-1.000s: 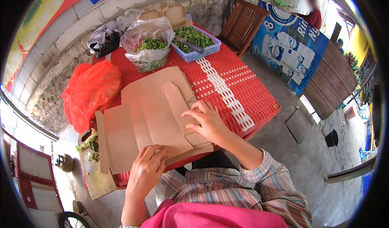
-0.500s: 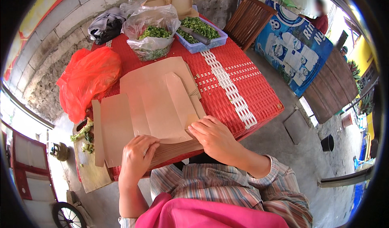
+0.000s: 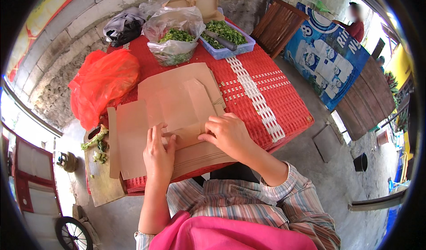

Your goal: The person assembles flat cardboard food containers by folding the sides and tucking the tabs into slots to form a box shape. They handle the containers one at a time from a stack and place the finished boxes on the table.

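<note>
A flat brown cardboard box blank (image 3: 173, 109) lies on a stack of similar sheets on the red woven table. Its near flap (image 3: 188, 135) is folded up and inward between my hands. My left hand (image 3: 159, 152) grips the flap's left end, its thumb on the cardboard and its fingers pointing away from me. At the other end, my right hand (image 3: 226, 133) pinches the flap with curled fingers. The near edges of the stacked sheets (image 3: 199, 159) show below the flap.
A red plastic bag (image 3: 104, 83) lies left of the cardboard. Behind it are a clear bag of chopped greens (image 3: 175, 37) and a blue tray (image 3: 228, 52) of greens with a knife (image 3: 221, 40). Vegetable scraps (image 3: 100, 154) rest on a wooden board (image 3: 106, 190). A person (image 3: 356, 28) stands far right.
Both hands have moved away from me, lifting the near flap from lying flat to folded up and inward. The view has shifted slightly.
</note>
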A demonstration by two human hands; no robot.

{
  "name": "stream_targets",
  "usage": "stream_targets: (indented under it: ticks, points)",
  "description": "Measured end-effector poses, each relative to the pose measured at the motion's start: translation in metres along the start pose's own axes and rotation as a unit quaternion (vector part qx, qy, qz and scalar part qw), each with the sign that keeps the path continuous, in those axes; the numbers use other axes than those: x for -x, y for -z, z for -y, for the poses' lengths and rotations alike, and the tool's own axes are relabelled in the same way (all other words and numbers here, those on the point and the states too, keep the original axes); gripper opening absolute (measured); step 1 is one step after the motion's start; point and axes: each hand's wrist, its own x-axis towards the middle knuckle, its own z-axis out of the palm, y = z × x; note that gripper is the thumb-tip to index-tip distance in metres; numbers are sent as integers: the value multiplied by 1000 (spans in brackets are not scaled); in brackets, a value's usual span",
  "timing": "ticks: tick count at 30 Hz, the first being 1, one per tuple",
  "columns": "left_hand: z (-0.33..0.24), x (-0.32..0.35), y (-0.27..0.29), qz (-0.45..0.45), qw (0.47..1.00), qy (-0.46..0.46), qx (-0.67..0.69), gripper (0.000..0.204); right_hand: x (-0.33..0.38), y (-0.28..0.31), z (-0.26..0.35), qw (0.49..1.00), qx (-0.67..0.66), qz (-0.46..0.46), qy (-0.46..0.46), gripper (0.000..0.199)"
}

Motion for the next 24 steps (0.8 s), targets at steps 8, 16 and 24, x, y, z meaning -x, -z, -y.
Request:
stream_targets:
  ticks: [8, 16, 24]
  points:
    - [17, 5, 7, 99, 960, -244, -97, 31, -5, 1, 9, 999, -35, -6, 23, 22]
    - [4, 30, 17, 122, 960, -231, -100, 41, 10, -5, 32, 993, 24, 31, 108, 23]
    - [5, 37, 55, 91, 969, -179, -147, 68, 19, 2, 36, 991, 74, 0, 108, 27]
